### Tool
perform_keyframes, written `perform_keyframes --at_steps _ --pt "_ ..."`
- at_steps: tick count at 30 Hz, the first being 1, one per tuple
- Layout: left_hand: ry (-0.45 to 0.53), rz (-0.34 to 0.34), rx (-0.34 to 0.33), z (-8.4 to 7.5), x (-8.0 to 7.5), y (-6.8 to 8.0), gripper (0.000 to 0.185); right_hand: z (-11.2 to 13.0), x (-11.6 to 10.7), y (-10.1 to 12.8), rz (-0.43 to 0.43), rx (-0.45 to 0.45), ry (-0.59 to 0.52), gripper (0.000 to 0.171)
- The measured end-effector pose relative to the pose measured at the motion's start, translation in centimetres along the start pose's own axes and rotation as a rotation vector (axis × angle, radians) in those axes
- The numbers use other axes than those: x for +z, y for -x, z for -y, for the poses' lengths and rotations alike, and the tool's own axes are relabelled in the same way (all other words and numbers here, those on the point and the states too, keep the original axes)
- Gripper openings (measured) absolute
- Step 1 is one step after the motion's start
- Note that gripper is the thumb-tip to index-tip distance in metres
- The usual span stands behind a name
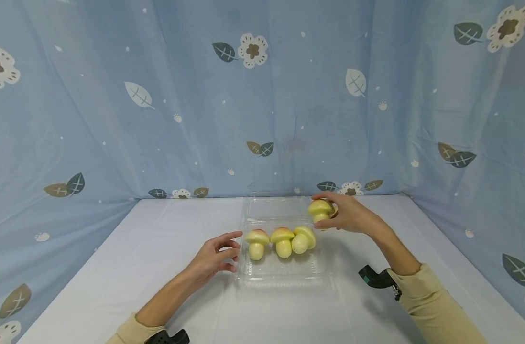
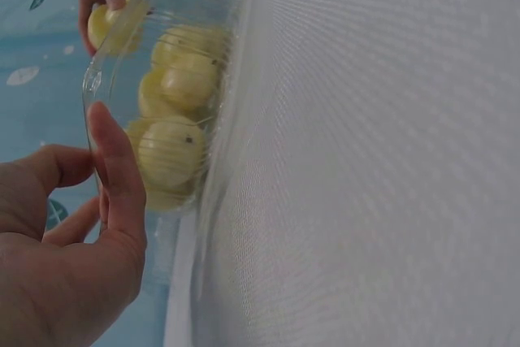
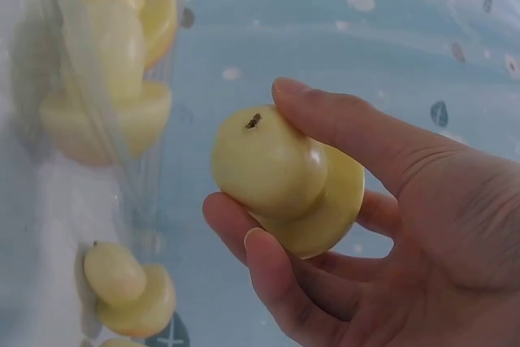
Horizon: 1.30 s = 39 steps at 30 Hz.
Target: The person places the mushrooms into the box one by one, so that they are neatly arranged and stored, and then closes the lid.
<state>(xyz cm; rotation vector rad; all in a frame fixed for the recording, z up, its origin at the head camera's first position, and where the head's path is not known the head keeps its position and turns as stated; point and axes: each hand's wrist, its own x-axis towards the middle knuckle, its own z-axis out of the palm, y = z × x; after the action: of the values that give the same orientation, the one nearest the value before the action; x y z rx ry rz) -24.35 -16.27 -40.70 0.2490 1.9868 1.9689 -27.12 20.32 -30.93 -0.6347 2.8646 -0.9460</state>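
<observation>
Three yellow mushroom-shaped pieces (image 1: 283,240) sit side by side inside the clear plastic box (image 1: 267,270) on the desk (image 1: 176,222). The right hand (image 1: 348,213) grips a fourth piece (image 1: 320,207) between thumb and fingers, near the box's far right corner. The left hand (image 1: 211,259), loosely bent, is at the left rim. Packing looks to be under way; next calls for lowering the held piece into the space before the row.

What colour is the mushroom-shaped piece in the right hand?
Mushroom-shaped piece: pale yellow; shows best in the right wrist view.
</observation>
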Motion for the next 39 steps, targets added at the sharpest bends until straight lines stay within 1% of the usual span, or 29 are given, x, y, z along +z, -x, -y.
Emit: perform_keyframes --at_steps 9,17,21,29,31,35,39 --pt "0.007 -0.007 -0.005 0.2 -0.1 0.1 0.051 2.1 1.5 -0.2 0.030 -0.058 -0.058 0.066" --pt "-0.005 -0.016 -0.004 0.2 0.0 0.1 0.049 3.2 3.0 -0.8 0.023 -0.147 -0.021 0.065" --pt "-0.010 -0.013 -0.002 0.1 0.0 0.1 0.051 3.7 3.8 -0.8 0.025 -0.175 -0.009 0.063" --pt "0.004 -0.015 -0.002 -0.1 0.2 0.2 0.050 5.2 5.6 -0.8 0.055 -0.149 0.022 0.062" --pt "0.006 -0.014 -0.003 -0.1 0.2 0.2 0.050 5.6 6.2 -0.9 0.060 -0.152 0.024 0.062" --pt "0.001 -0.014 -0.006 -0.1 0.2 0.2 0.050 6.2 7.2 -1.1 0.051 -0.170 0.081 0.064" --pt "-0.003 -0.014 -0.010 -0.1 0.2 0.0 0.049 7.1 8.1 -1.1 0.073 -0.190 0.113 0.066"
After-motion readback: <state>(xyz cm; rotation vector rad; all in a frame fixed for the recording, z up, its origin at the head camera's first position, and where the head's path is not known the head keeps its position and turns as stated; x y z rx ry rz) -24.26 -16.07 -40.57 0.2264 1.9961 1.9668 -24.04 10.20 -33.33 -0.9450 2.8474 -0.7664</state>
